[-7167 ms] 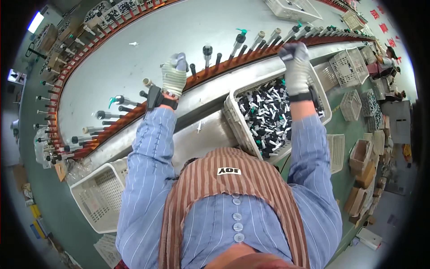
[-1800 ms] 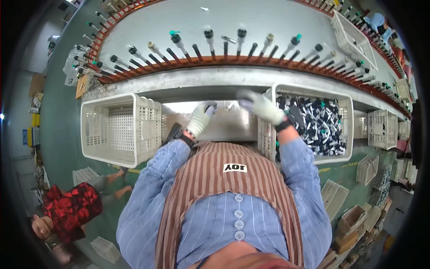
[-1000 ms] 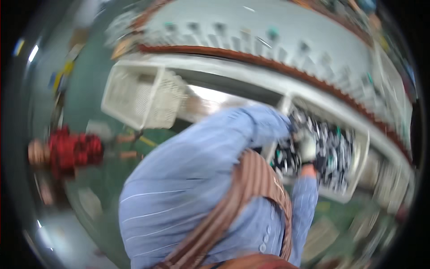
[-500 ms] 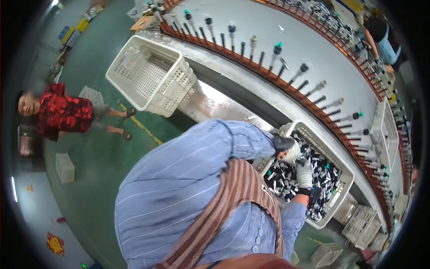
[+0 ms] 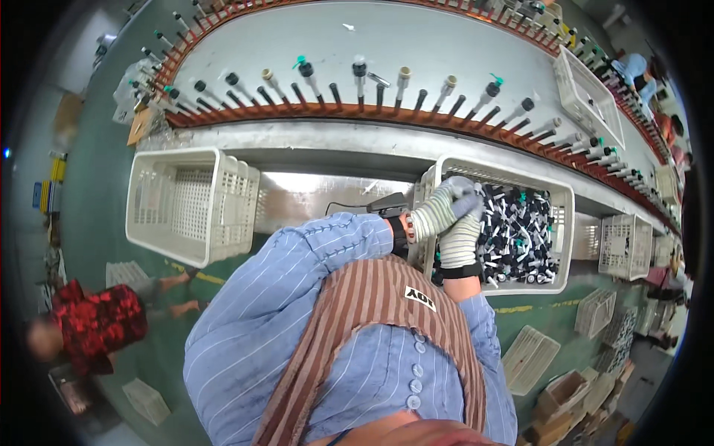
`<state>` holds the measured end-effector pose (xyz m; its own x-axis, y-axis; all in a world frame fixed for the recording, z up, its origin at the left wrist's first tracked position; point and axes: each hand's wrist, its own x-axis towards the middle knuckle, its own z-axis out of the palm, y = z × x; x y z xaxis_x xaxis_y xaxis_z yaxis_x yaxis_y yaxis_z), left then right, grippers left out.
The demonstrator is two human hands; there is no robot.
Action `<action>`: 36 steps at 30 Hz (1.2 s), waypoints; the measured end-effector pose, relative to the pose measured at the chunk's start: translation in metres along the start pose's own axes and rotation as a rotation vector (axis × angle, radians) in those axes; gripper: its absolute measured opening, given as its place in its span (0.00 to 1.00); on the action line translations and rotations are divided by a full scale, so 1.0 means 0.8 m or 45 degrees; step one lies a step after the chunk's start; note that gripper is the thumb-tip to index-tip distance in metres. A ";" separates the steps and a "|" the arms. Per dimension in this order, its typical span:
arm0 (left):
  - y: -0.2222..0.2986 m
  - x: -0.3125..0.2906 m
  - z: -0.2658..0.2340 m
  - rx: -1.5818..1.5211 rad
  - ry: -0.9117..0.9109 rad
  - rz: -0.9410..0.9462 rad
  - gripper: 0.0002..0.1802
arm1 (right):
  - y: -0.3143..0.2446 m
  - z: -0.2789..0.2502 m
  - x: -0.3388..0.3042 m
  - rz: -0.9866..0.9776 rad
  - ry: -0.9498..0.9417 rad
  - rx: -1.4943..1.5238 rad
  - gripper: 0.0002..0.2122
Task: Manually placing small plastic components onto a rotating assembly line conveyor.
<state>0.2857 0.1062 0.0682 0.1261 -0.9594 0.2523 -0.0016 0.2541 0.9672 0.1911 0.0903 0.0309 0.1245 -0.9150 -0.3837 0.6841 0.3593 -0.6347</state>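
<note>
Plastic parts fill the near right crate, gloved hands together over its left end, grip hidden from me.

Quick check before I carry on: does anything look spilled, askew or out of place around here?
Yes: a silvery tube appears to lie slanted beyond the orange-brown rail, while the black pegs stand in a row along it. A small white piece lies alone farther back on the grey tabletop.
</note>
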 end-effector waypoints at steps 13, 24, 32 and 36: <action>0.030 0.163 -0.344 0.061 0.813 0.232 0.21 | -0.003 0.058 -0.026 -0.384 0.054 -0.482 0.10; -0.009 0.135 -0.429 0.614 0.741 -0.064 0.24 | -0.026 0.099 -0.002 -0.260 0.015 -0.518 0.09; 0.008 0.100 -0.463 0.223 0.941 0.031 0.17 | -0.064 0.145 0.089 -0.537 -0.219 -0.552 0.14; 0.009 0.092 -0.495 0.252 0.921 0.090 0.15 | -0.097 0.177 0.140 -0.729 -0.274 -0.791 0.13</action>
<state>0.6880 0.0861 0.0818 0.7394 -0.6043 0.2970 -0.2035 0.2199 0.9541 0.2539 -0.0661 0.1319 0.0574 -0.9778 0.2016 0.1747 -0.1889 -0.9663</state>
